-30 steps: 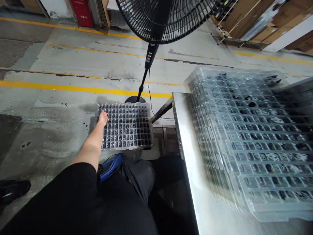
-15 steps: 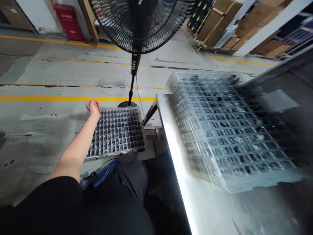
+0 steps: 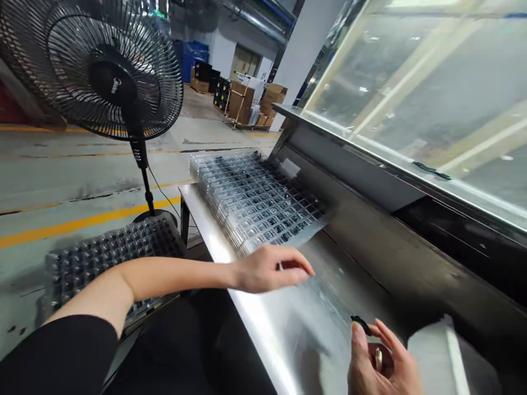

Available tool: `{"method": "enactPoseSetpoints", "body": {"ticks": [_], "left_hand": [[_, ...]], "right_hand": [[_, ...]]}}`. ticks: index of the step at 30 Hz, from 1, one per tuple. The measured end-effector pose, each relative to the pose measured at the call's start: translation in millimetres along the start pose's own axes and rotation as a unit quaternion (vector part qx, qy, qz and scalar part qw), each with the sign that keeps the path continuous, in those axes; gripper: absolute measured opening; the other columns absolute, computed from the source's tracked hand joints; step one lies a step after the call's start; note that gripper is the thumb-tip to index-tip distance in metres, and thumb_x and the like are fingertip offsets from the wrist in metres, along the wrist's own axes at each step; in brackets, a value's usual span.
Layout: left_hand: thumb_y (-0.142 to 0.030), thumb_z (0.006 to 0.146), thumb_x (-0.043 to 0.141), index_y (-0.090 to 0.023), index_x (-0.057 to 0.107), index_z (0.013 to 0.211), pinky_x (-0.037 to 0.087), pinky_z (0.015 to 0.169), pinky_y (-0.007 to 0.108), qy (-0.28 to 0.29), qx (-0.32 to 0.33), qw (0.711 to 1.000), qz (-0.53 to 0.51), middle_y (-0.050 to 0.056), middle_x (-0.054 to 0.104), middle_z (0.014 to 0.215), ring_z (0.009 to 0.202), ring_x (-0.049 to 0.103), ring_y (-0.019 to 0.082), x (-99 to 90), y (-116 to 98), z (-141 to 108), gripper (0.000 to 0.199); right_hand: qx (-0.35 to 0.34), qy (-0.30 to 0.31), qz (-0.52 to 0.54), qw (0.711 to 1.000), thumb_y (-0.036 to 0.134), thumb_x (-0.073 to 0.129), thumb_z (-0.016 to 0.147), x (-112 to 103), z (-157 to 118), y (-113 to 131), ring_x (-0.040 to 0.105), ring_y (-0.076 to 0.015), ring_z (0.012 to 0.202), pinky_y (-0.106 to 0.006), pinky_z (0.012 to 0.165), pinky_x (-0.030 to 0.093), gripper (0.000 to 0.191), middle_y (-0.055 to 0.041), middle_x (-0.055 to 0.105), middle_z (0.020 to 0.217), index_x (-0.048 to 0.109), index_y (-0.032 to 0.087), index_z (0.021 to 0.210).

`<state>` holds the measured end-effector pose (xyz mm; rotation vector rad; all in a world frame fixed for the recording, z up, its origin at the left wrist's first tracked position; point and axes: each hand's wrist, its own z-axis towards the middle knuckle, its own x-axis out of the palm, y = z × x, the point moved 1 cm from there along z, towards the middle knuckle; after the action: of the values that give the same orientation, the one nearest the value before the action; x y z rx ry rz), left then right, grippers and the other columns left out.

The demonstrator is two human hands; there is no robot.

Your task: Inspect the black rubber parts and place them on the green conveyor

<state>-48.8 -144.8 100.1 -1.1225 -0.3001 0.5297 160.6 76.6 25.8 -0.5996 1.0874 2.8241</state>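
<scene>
My left hand (image 3: 267, 269) is stretched over the steel bench, just in front of a stack of clear plastic trays (image 3: 263, 203) with dark small parts in the pockets. Its thumb and forefinger come together in a pinch; blur hides whether anything is between them. At the lower right, my right hand (image 3: 381, 362) pinches a small black part (image 3: 360, 324) between thumb and fingertips. A small shiny metal piece (image 3: 378, 356) shows by the curled fingers of that hand; I cannot tell if it is held or worn.
A steel bench (image 3: 288, 334) runs along my right, with a slanted framed panel (image 3: 411, 88) above its back. More pocketed trays (image 3: 107, 247) lie low at the left. Behind them stands a black fan (image 3: 111, 82). A whitish bin-like object (image 3: 436, 351) is at the lower right.
The view has swung right and up. My left hand has moved from beside the low trays to above the bench. My right hand with the black part has come into view.
</scene>
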Motion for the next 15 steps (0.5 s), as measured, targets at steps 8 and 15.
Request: {"method": "enactPoseSetpoints", "body": {"ticks": [8,15], "left_hand": [[-0.068,0.07,0.092,-0.016,0.071,0.085,0.065,0.07,0.043,0.185,-0.271,0.881,-0.343,0.008,0.071,0.082,0.07,0.07,0.022,171.6,115.4,74.6,0.058],[-0.049,0.04,0.107,-0.012,0.078,0.087,0.067,0.081,0.053,0.141,-0.321,0.863,-0.364,0.009,0.075,0.081,0.074,0.074,0.024,188.8,164.9,90.2,0.067]], "right_hand": [[-0.138,-0.053,-0.104,0.984,0.058,0.071,0.103,-15.4,7.2,-23.9,0.055,-0.0144,0.058,-0.028,0.054,0.044,0.056,-0.0127,0.077,0.102,0.074,0.013,0.137],[-0.16,0.032,-0.153,0.975,0.058,0.057,0.109,-17.0,6.5,-58.0,0.063,-0.018,0.062,-0.029,0.053,0.048,0.06,-0.0144,0.077,0.107,0.068,0.012,0.146]]}}
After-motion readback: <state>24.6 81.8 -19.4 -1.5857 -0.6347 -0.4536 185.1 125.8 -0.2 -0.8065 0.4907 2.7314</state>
